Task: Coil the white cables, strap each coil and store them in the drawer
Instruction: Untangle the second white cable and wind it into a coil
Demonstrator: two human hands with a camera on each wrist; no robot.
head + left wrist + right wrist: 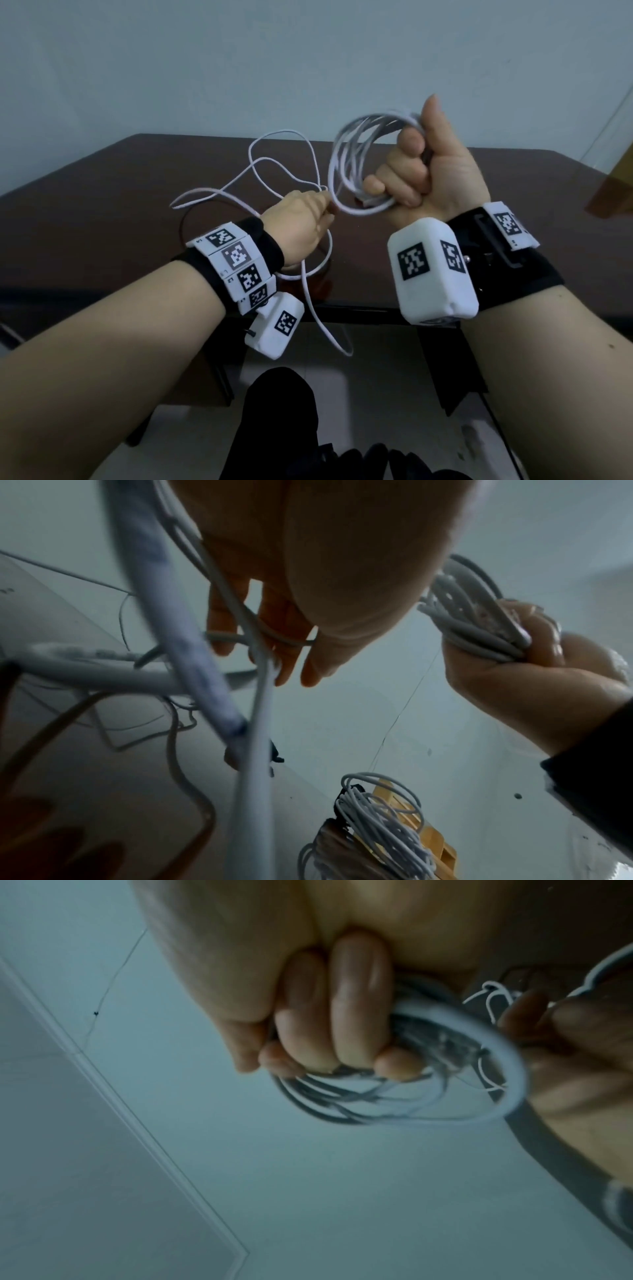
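Note:
My right hand (402, 171) is raised above the table, its fist gripping a coil of white cable (344, 161) of several loops. In the right wrist view its fingers (337, 1010) curl round that coil (455, 1066). My left hand (320, 207) is lower and to the left, pinching the loose run of the same cable where it leaves the coil. The loose cable (270, 161) lies in wide loops on the table, and one part hangs over the front edge (323, 325). In the left wrist view the cable crosses my left fingers (284, 631).
The table (102, 205) is dark brown with a pale wall behind it. In the left wrist view, a second white coil (380, 831) bound by a black strap lies on the table by a wooden piece (435, 837). My dark-clothed knee (277, 411) is below the table edge.

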